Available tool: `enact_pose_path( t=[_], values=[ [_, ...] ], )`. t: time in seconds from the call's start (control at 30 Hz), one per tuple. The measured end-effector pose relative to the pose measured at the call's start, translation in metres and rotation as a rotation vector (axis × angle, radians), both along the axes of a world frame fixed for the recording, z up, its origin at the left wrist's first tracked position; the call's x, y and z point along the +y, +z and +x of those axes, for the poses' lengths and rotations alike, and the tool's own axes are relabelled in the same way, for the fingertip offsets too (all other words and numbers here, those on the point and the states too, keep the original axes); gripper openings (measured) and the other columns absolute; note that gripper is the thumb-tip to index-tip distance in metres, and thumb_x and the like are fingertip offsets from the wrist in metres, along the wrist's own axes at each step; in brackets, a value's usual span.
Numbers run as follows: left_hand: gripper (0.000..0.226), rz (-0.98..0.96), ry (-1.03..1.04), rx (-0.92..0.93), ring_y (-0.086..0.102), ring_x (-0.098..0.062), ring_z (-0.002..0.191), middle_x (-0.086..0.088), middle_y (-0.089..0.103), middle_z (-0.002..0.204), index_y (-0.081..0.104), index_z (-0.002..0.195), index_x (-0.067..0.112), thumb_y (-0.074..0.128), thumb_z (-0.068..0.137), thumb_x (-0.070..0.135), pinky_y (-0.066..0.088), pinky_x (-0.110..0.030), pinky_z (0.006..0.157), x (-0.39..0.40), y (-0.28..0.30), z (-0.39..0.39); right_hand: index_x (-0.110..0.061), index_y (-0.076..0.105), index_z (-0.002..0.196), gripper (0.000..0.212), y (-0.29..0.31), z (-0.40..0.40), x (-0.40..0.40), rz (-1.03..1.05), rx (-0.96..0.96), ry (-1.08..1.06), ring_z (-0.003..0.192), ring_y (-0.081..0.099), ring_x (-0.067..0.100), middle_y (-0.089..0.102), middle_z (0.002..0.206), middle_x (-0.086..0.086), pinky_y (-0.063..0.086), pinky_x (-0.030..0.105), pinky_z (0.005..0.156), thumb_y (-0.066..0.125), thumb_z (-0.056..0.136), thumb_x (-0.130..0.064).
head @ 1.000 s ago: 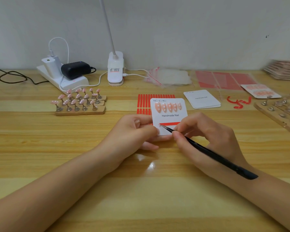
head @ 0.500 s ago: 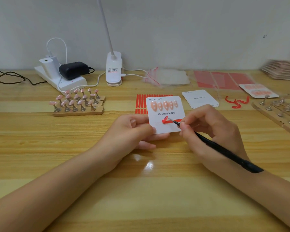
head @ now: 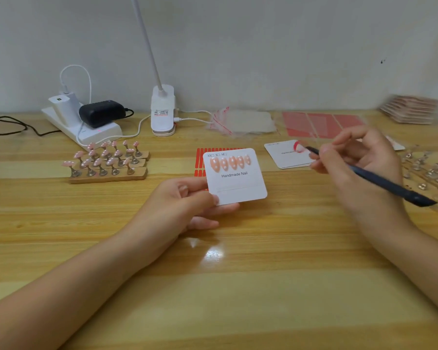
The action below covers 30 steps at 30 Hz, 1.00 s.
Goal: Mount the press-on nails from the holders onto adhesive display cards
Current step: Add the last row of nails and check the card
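Observation:
My left hand [head: 185, 205] pinches the lower left corner of a white display card [head: 235, 178] printed "Handmade Nail". Several pink nails [head: 229, 162] sit in a row along its top; below the text lies a bare clear adhesive strip. My right hand [head: 357, 160] grips black tweezers [head: 379, 179], raised to the right of the card. A curled red liner strip [head: 297, 147] hangs at the tweezer tip, above a stack of blank cards [head: 286, 156]. Wooden holders [head: 106, 162] with several pink nails on metal stands sit at the left.
A sheet of red adhesive strips [head: 200, 160] lies behind the held card. Power strip with chargers [head: 86, 122], a lamp base [head: 162, 112], clear bags [head: 240, 122] and red sheets [head: 321, 125] line the back. Empty metal stands [head: 430, 170] stand at the right.
The tweezers lifted the red liner off the card's lower strip and carried it up and to the right. My left hand kept holding the card.

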State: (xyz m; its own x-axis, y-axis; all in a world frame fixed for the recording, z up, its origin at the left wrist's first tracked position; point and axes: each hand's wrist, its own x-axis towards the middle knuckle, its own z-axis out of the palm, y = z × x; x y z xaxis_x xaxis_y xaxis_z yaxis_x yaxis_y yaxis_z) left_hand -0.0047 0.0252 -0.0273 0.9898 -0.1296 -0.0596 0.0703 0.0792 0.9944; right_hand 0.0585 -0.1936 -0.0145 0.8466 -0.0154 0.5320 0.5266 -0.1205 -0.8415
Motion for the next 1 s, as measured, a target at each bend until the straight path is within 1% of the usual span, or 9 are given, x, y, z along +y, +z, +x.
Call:
enact_pose_path(
  t=[0.17,0.27,0.33,0.47,0.53,0.63,0.7,0.87,1.0],
  values=[
    [0.031,0.001,-0.003,0.010,0.069,-0.015,0.093,0.004,0.072,0.104,0.063,0.109,0.015,0.047,0.090,-0.004,0.052,-0.015,0.054,0.000,-0.001,0.001,-0.029,0.045,0.078,0.031,-0.001,0.025,-0.026,-0.049,0.027,-0.124,0.063,0.065,0.003,0.062,0.072,-0.002,0.054,0.019,0.065,0.053,0.090,-0.002],
    [0.031,0.012,0.001,0.005,0.070,-0.016,0.092,0.004,0.072,0.104,0.063,0.109,0.015,0.047,0.090,-0.004,0.052,-0.015,0.053,0.001,-0.003,0.001,-0.029,0.044,0.077,0.031,-0.004,0.036,-0.040,-0.075,0.072,-0.213,0.058,0.063,-0.003,0.061,0.073,-0.003,0.050,0.013,0.055,0.051,0.090,-0.002],
    [0.032,0.017,0.003,0.005,0.070,-0.017,0.092,0.004,0.072,0.104,0.062,0.111,0.016,0.048,0.090,-0.004,0.052,-0.015,0.053,0.000,-0.004,0.002,-0.031,0.044,0.076,0.029,-0.005,0.041,-0.049,-0.123,0.086,-0.284,0.059,0.063,-0.003,0.062,0.073,-0.005,0.048,0.011,0.055,0.053,0.090,-0.006],
    [0.034,0.022,0.008,0.004,0.070,-0.017,0.091,0.004,0.072,0.103,0.061,0.110,0.020,0.048,0.090,-0.004,0.052,-0.015,0.052,-0.002,-0.003,0.002,-0.031,0.045,0.074,0.026,-0.010,0.047,-0.058,-0.254,0.128,-0.377,0.075,0.065,0.017,0.063,0.077,-0.002,0.048,0.028,0.067,0.054,0.088,-0.012],
    [0.034,0.042,0.022,-0.004,0.070,-0.017,0.089,0.006,0.072,0.101,0.061,0.109,0.021,0.048,0.090,-0.004,0.052,-0.016,0.052,-0.003,-0.004,0.002,-0.031,0.047,0.074,0.024,-0.012,0.047,-0.058,-0.308,0.134,-0.389,0.077,0.064,0.021,0.061,0.077,-0.007,0.047,0.035,0.069,0.054,0.087,-0.013],
    [0.035,0.079,0.044,-0.020,0.071,-0.017,0.086,0.008,0.073,0.099,0.061,0.108,0.021,0.046,0.090,-0.005,0.052,-0.016,0.051,-0.005,-0.004,0.002,-0.029,0.049,0.080,0.012,-0.015,0.048,-0.059,-0.392,0.152,-0.418,0.071,0.058,0.009,0.060,0.076,-0.014,0.040,0.025,0.059,0.055,0.087,-0.020],
    [0.034,0.092,0.042,-0.024,0.071,-0.017,0.085,0.009,0.073,0.098,0.061,0.107,0.021,0.046,0.090,-0.005,0.052,-0.017,0.050,-0.006,-0.004,0.002,-0.028,0.050,0.087,0.006,-0.017,0.050,-0.061,-0.454,0.193,-0.426,0.069,0.054,0.003,0.062,0.076,-0.014,0.035,0.024,0.057,0.055,0.087,-0.026],
    [0.034,0.090,0.054,-0.020,0.072,-0.019,0.082,0.011,0.073,0.097,0.060,0.104,0.025,0.048,0.089,-0.003,0.052,-0.017,0.048,-0.005,-0.004,0.001,-0.028,0.049,0.091,0.008,-0.020,0.050,-0.060,-0.487,0.156,-0.480,0.082,0.056,0.019,0.059,0.077,-0.016,0.043,0.037,0.079,0.056,0.087,-0.030],
    [0.035,0.105,0.078,-0.038,0.072,-0.020,0.077,0.013,0.073,0.093,0.059,0.099,0.029,0.049,0.089,-0.004,0.051,-0.018,0.047,-0.007,-0.003,0.001,-0.028,0.048,0.092,0.009,-0.017,0.046,-0.055,-0.481,-0.003,-0.480,0.067,0.048,0.004,0.053,0.074,-0.018,0.034,0.027,0.059,0.056,0.089,-0.030]
  ],
)
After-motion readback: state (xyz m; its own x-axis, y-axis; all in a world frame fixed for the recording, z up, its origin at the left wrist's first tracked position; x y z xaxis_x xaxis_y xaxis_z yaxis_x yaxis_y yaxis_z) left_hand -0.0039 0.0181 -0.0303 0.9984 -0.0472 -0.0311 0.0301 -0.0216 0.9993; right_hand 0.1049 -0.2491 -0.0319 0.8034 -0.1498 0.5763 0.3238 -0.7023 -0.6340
